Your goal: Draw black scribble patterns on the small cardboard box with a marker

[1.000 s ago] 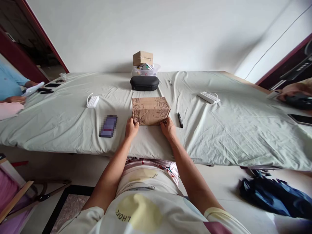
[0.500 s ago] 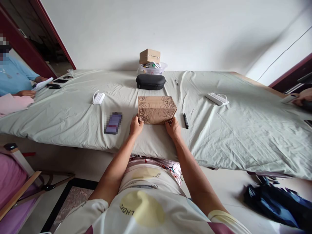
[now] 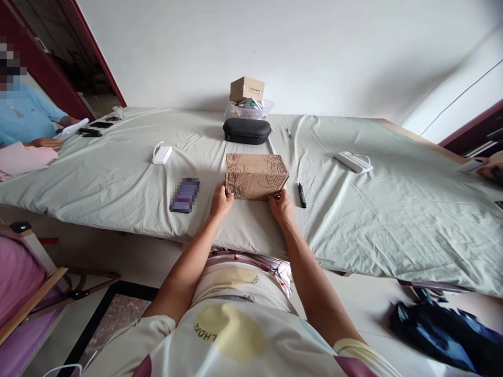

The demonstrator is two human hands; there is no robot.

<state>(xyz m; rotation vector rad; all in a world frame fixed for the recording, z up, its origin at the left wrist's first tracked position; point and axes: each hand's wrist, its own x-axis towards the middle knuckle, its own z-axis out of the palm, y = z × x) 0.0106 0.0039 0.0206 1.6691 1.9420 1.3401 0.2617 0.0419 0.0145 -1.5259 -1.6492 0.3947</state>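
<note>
A brown cardboard box (image 3: 256, 175) covered in scribbled pen drawings sits on the sheet-covered table (image 3: 118, 178) in front of me. My left hand (image 3: 221, 201) grips its near left corner, thumb and fingers pressed on the cardboard. My right hand (image 3: 280, 205) grips its near right corner the same way. A black marker (image 3: 301, 194) lies just right of the box, and a dark phone (image 3: 184, 195) lies to its left.
Behind the box are a black zip case (image 3: 247, 130), a clear tub (image 3: 251, 110) with a small carton (image 3: 247, 88) on top, and two white chargers (image 3: 161, 154) (image 3: 352, 161). One person sits at far left (image 3: 27, 118); another person's hand (image 3: 491, 168) shows at far right. A dark bag (image 3: 444, 330) lies on the floor.
Both hands stay on the box's near corners. The view has shifted a little, so the box and hands sit slightly further right in frame.
</note>
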